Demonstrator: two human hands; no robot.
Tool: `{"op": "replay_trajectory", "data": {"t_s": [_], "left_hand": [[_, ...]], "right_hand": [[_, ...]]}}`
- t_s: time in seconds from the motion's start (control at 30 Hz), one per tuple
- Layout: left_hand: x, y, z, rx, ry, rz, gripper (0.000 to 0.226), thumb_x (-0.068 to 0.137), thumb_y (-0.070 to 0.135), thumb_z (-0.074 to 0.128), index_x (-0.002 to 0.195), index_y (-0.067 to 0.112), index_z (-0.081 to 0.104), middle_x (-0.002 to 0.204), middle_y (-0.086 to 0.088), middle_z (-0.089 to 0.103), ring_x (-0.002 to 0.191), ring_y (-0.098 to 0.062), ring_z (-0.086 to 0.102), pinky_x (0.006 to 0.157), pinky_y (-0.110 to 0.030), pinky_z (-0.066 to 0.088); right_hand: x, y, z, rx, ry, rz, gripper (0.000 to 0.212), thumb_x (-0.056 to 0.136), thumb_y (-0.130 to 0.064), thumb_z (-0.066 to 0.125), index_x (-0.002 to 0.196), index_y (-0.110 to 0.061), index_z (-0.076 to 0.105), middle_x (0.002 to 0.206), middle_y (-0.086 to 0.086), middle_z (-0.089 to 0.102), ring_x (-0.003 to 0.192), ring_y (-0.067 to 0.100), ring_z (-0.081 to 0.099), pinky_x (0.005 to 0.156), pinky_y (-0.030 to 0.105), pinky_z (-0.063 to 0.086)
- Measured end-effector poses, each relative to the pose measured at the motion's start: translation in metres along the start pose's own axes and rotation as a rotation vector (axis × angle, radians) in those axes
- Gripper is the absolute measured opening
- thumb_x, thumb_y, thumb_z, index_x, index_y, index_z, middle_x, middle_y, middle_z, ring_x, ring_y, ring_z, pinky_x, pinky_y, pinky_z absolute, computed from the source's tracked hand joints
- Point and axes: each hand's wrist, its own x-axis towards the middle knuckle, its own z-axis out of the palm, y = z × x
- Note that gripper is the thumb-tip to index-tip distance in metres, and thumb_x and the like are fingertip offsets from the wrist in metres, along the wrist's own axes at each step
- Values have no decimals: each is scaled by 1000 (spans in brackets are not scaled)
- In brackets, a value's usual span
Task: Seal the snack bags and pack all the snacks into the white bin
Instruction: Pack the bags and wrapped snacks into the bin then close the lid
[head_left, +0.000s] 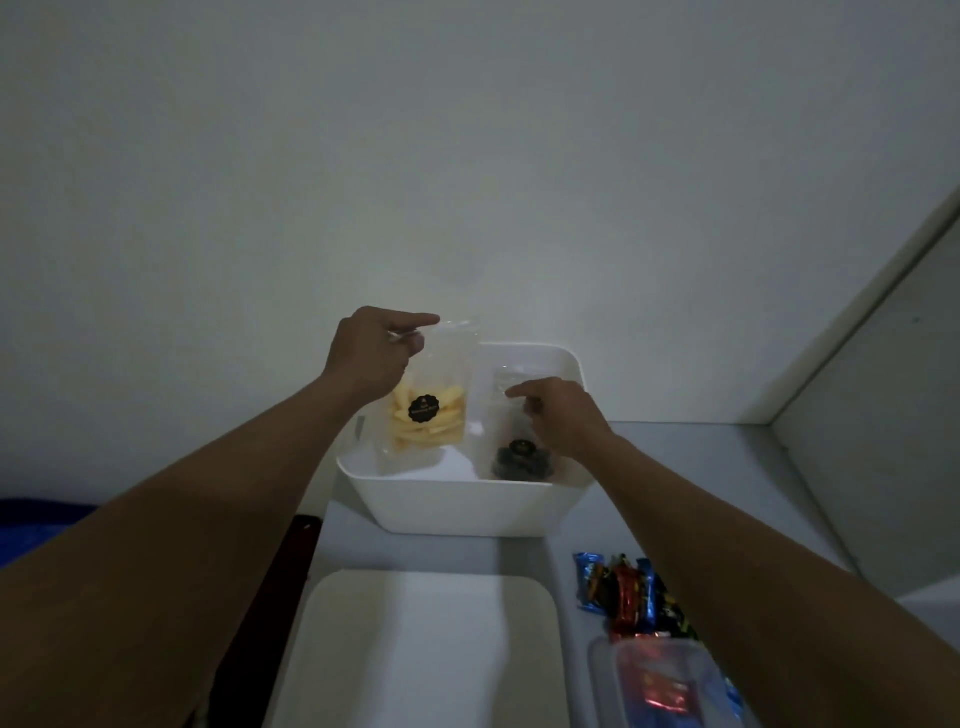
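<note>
A white bin (447, 501) stands on the grey table against the wall. My left hand (376, 353) pinches the top left corner of a clear bag of yellow snacks (431, 415), which hangs upright over the bin's left side. My right hand (561, 415) grips the upper part of a clear bag of dark snacks (519, 457), which stands inside the bin on the right. Both bags carry a round black label. Whether their tops are sealed cannot be told.
A white tray or lid (426, 649) lies near me in front of the bin. Right of it lie several small wrapped candies (623, 592) and a clear plastic container (670, 686) with red packets inside. A white panel (883, 364) bounds the table on the right.
</note>
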Motion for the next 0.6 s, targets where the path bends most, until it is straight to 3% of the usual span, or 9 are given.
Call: {"op": "replay_trajectory", "data": {"t_s": [0.1,0.23,0.37,0.47,0.6], "left_hand": [[-2,-7,5,6,-29,-8,28,92,15,67,113,32,73,116,-1,70,104,-9,61,84,-18,42],[-1,-15,17,35,-74,-27,28,91,16,68,113,33,74,124,-2,69,109,-9,59,87,-18,39],[3,-14,36,6,-152,-25,28,91,17,69,112,34,74,124,-1,69,118,-13,59,90,-21,39],[8,-8,55,-24,-211,-18,28,90,16,69,112,34,74,124,-1,69,121,-14,59,95,-23,39],[13,-5,90,-32,-278,-22,29,90,15,69,114,32,74,128,-1,67,123,-16,57,97,-24,38]], "right_hand": [[7,10,7,-127,-21,11,45,92,-11,58,132,-30,60,130,2,64,112,23,62,93,30,47],[17,17,-1,-315,-15,-28,58,86,-5,59,138,-30,54,132,0,62,116,23,60,95,34,48],[18,27,-13,-376,101,-99,48,93,-7,53,138,-24,55,135,4,59,119,26,55,97,39,47],[14,40,-19,-345,170,-71,43,97,-13,49,141,-15,50,142,10,50,127,30,46,101,42,43],[6,54,-27,-131,7,89,48,106,-25,32,151,-8,35,145,16,49,130,32,48,105,37,39]]}}
